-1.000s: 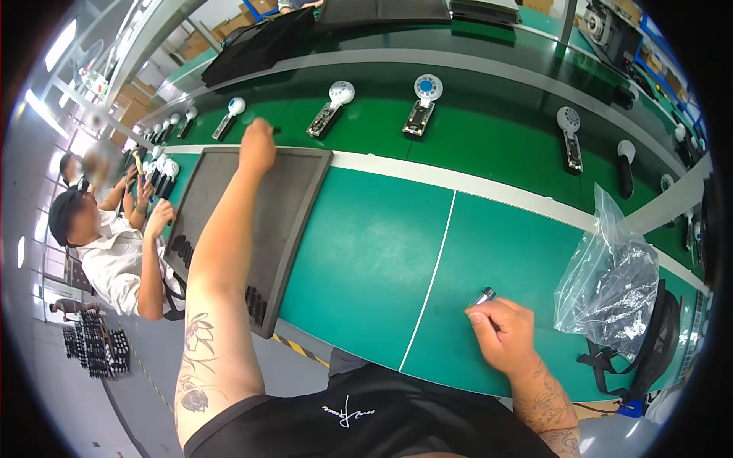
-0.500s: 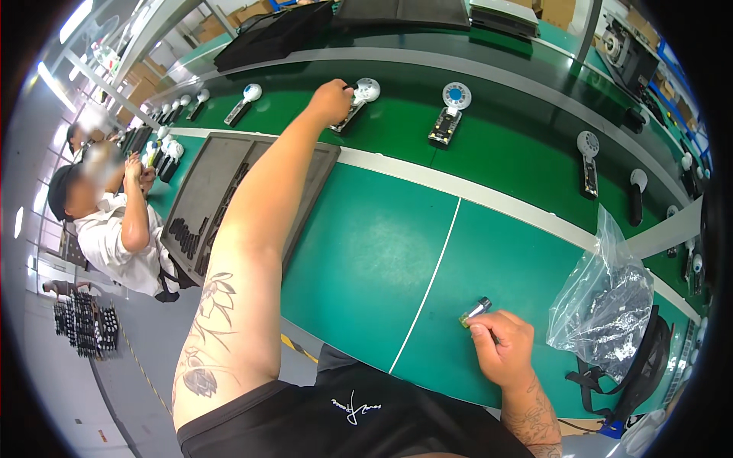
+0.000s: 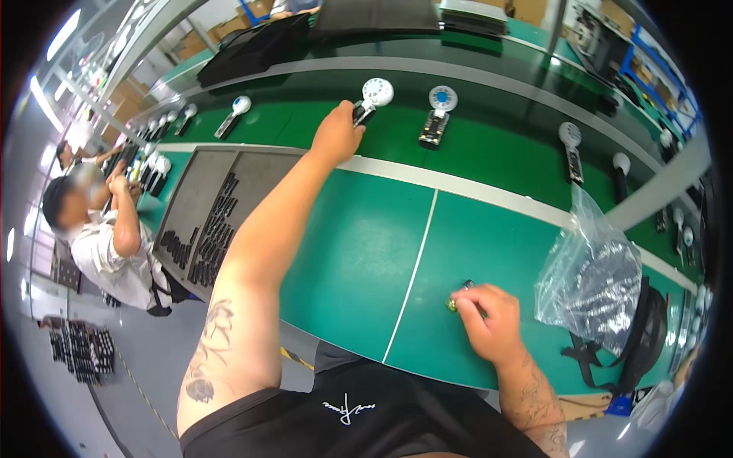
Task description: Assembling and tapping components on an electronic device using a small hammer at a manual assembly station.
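My left hand [image 3: 336,137] reaches out to the green belt at the far side. Its fingers are closed round the dark handle of a small handheld fan [image 3: 377,92], whose round white head points away from me. Above the near green table, my right hand [image 3: 492,317] pinches a short silvery cylinder with a yellow-green end [image 3: 453,303]; the fingers hide most of it. To the right of the held fan lies another fan [image 3: 442,98] with a blue centre and its circuit board exposed. A further fan [image 3: 570,136] rests beyond it on the right.
A grey tray [image 3: 263,169] of small black parts stands left of my left arm. On the right are a clear plastic bag [image 3: 592,286] and a black strapped bag [image 3: 647,336]. A co-worker [image 3: 114,237] sits at the left. A metal post [image 3: 660,191] slants at the right.
My left hand has closed round the fan's handle and shifted the fan slightly right along the belt. My right hand still pinches the cylinder, now more covered by the fingers.
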Motion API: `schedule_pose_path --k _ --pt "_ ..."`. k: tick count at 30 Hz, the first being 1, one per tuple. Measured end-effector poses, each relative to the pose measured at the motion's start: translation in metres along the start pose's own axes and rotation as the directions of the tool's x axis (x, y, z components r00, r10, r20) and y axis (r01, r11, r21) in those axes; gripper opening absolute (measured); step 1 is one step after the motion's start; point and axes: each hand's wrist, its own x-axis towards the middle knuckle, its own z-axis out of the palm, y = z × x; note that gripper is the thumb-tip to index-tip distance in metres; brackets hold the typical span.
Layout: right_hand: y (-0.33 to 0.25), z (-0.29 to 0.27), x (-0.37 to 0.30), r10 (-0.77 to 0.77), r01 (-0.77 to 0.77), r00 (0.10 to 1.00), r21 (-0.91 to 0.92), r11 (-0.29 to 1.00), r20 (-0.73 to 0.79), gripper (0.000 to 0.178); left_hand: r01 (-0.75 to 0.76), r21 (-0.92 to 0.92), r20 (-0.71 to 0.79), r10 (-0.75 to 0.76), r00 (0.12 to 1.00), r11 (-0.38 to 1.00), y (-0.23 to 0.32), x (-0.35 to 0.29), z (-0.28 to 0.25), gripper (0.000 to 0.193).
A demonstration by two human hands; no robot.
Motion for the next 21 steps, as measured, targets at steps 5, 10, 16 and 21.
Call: schedule_pose_path --k 5,10,16,21 --pt "0.015 0.003 0.007 0.393 -0.359 0.916 0.609 0.708 0.083 0.026 -0.584 -0.245 0.014 0.605 0.796 0.774 0.124 -0.112 -0.042 0.027" --pt "0.016 0.001 -0.001 0.389 -0.466 0.843 0.865 0.185 0.371 0.029 -0.743 -0.042 0.005 0.744 0.668 0.668 0.172 -0.201 -0.045 0.02" --pt "0.023 0.01 0.001 0.314 -0.476 0.827 0.878 -0.048 0.466 0.03 -0.676 0.084 0.041 0.675 0.736 0.732 0.176 -0.224 -0.047 0.024" --pt "0.016 0.017 -0.003 0.283 -0.474 0.82 0.868 -0.149 0.497 0.032 -0.661 0.1 -0.03 0.666 0.745 0.744 0.165 -0.236 -0.054 0.029"
